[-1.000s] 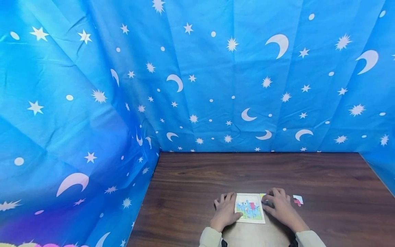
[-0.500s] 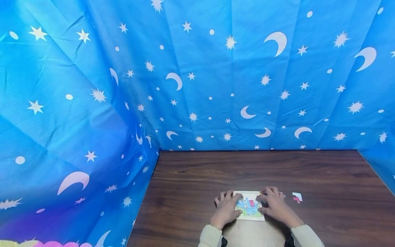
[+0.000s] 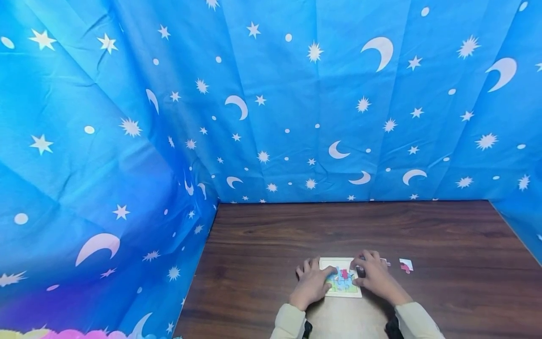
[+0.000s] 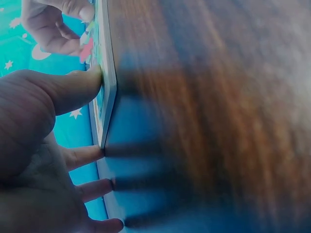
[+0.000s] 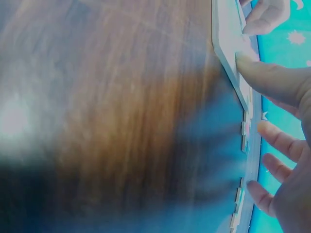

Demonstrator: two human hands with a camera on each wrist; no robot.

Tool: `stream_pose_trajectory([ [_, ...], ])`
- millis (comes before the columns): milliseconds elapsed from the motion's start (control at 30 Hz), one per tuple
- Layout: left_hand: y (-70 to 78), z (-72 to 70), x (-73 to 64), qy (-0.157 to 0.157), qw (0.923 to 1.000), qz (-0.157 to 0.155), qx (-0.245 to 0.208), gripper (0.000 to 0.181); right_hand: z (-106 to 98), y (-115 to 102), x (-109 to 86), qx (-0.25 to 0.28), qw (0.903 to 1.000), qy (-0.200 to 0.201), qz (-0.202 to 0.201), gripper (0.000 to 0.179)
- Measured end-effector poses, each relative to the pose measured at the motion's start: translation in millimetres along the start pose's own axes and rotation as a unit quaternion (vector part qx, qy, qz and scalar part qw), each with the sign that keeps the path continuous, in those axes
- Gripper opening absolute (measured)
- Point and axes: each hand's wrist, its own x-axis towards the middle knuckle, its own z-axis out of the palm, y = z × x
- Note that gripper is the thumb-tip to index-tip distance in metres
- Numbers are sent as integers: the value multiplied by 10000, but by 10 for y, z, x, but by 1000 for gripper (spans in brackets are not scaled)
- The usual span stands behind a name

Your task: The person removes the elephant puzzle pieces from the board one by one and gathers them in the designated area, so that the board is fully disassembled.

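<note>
A jigsaw puzzle (image 3: 338, 284) in a pale-framed tray (image 3: 344, 295) lies before me, with blue, green and red pieces in it. My left hand (image 3: 312, 285) rests at the tray's left side; its thumb (image 4: 80, 90) presses on the tray and several fingers reach down to the table. The right hand (image 3: 374, 275) is over the right edge, thumb (image 5: 262, 75) on the frame and other fingers spread beyond it. A red piece (image 3: 344, 273) shows between the hands. It appears raised in the left wrist view. The right index fingertip's contact is unclear.
A white and red puzzle piece (image 3: 405, 265) lies on the brown wooden table (image 3: 262, 235) to the right. Another piece (image 3: 386, 262) shows partly behind the right hand. A blue star-and-moon cloth (image 3: 271, 103) hangs behind and at the left.
The right hand has moved left from beside the tray onto its right edge. The left index finger has reached inward over the pieces. The red piece looks slightly shifted.
</note>
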Motion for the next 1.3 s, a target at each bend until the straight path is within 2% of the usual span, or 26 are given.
stream_pose_trajectory([
  [300, 39, -70, 12, -81, 9998, -93, -160, 40, -8, -29, 5, 203, 9990, 381, -100, 20],
  [367, 73, -74, 15, 23, 9998, -128, -177, 38, -7, -36, 11, 205, 9987, 448, -143, 22],
  [567, 237, -36, 76, 412, 9978, -499, -120, 56, -4, -41, 45, 90, 9979, 588, -259, 27],
  [700, 304, 0, 87, 609, 9958, -681, -93, 58, -1, -57, 54, 127, 9979, 555, -300, 27],
  [1000, 349, 44, 80, 793, 9933, -797, -266, 49, 41, -69, 23, 228, 9975, 640, -211, 26],
  [1167, 362, 37, 66, 769, 9924, -944, -155, 48, 50, -80, 24, 503, 9959, 742, -111, 19],
  [1300, 353, 17, 44, 778, 9927, -905, -153, 48, -15, -99, 30, 736, 9943, 768, -69, 15],
])
